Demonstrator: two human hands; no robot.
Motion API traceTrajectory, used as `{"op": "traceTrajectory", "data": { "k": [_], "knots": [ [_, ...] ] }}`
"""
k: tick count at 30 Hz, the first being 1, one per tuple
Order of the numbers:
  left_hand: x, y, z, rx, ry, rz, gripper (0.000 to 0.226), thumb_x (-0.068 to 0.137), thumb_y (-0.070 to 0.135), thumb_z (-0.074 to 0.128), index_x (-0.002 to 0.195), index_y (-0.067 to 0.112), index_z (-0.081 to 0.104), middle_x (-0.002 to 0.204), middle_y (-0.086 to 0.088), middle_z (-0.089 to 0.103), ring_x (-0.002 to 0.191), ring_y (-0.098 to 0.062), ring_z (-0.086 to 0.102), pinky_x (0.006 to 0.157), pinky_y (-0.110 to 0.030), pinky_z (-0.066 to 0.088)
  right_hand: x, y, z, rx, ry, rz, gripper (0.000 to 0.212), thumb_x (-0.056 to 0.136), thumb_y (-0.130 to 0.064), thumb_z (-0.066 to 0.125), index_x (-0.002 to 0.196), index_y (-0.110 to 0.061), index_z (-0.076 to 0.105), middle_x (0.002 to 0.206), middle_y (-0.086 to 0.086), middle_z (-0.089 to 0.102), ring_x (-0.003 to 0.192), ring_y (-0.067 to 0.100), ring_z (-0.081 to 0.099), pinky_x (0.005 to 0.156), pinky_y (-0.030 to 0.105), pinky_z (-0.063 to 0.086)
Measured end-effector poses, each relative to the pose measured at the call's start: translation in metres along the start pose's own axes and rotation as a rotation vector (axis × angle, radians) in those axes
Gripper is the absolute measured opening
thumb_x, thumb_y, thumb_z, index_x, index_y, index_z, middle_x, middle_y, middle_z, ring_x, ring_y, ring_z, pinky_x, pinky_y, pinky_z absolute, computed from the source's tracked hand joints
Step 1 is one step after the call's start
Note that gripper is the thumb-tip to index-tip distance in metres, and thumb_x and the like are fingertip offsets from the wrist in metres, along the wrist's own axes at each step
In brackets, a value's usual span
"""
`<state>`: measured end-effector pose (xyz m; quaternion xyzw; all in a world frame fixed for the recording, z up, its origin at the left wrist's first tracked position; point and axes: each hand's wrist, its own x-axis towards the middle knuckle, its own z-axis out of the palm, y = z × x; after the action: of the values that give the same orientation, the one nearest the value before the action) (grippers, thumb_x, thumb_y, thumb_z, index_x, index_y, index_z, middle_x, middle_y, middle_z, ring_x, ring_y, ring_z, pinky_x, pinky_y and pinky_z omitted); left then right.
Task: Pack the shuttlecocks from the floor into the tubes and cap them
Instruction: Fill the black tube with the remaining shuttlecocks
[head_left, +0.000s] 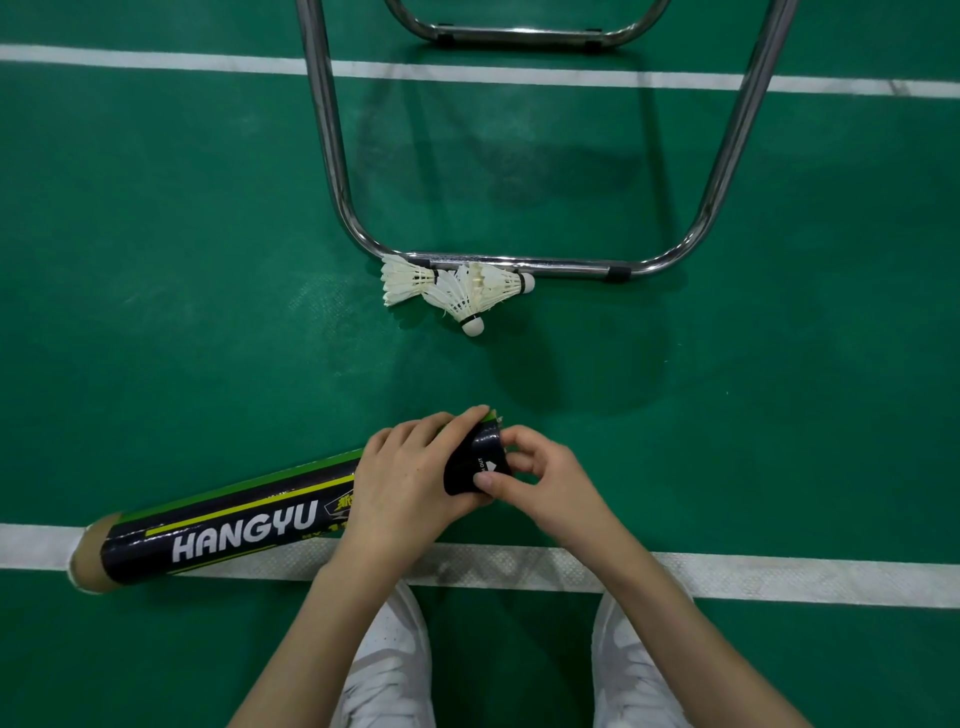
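Observation:
A long black and green HANGYU tube (228, 530) lies nearly level above the floor, its far end pointing left. My left hand (410, 478) grips the tube near its right end. My right hand (540, 478) has its fingers curled at that end's mouth, thumb pressed on the black label; what the fingers hold inside is hidden. Three white feather shuttlecocks (457, 293) lie in a small heap on the green floor ahead, against a chrome bar.
A chrome tubular chair frame (519, 262) stands ahead, its front bar on the floor behind the shuttlecocks. White court lines (779, 577) cross near my white shoes (389, 670) and at the far side. Green floor lies all around.

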<state>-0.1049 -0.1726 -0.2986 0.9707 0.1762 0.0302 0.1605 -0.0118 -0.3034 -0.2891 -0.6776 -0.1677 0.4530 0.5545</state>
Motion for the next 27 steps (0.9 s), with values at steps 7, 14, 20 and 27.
{"op": "traceTrajectory", "data": {
  "k": [7,14,20,27],
  "knots": [
    [0.002,0.000,-0.002,-0.003,-0.004,0.003,0.067,0.068,0.061,0.041,0.129,0.033,0.045,0.110,0.004,0.065,0.095,-0.023,0.062,0.078,-0.041,0.047,0.003,-0.007,0.001,-0.005,-0.047,-0.008,0.032,0.081,-0.004,0.067,0.102,-0.027,0.060,0.094,-0.003,0.071,0.091,0.005,0.066,0.085,0.019,0.051],
    [0.002,-0.002,-0.004,-0.002,-0.025,-0.015,0.068,0.068,0.061,0.051,0.129,0.033,0.045,0.111,0.005,0.064,0.097,-0.022,0.062,0.080,-0.039,0.046,0.009,-0.006,0.000,0.017,-0.083,-0.020,0.030,0.080,-0.001,0.067,0.099,-0.024,0.059,0.089,-0.008,0.069,0.086,-0.001,0.065,0.076,0.014,0.049],
    [0.003,-0.015,-0.007,-0.011,-0.073,-0.050,0.081,0.060,0.055,0.075,0.132,0.035,0.044,0.116,0.005,0.062,0.102,-0.023,0.059,0.083,-0.039,0.043,0.025,-0.011,-0.014,-0.068,-0.069,-0.078,0.020,0.080,-0.002,0.068,0.086,-0.020,0.059,0.084,-0.005,0.064,0.075,-0.003,0.060,0.076,0.015,0.049],
    [0.005,-0.033,-0.017,-0.023,-0.041,-0.112,0.084,0.060,0.055,0.075,0.134,0.036,0.040,0.117,0.006,0.061,0.103,-0.024,0.058,0.084,-0.039,0.042,0.079,-0.032,-0.034,-0.242,0.043,-0.099,0.015,0.085,-0.014,0.065,0.098,-0.011,0.060,0.092,-0.001,0.064,0.081,0.005,0.058,0.074,0.012,0.045]
  ]
}}
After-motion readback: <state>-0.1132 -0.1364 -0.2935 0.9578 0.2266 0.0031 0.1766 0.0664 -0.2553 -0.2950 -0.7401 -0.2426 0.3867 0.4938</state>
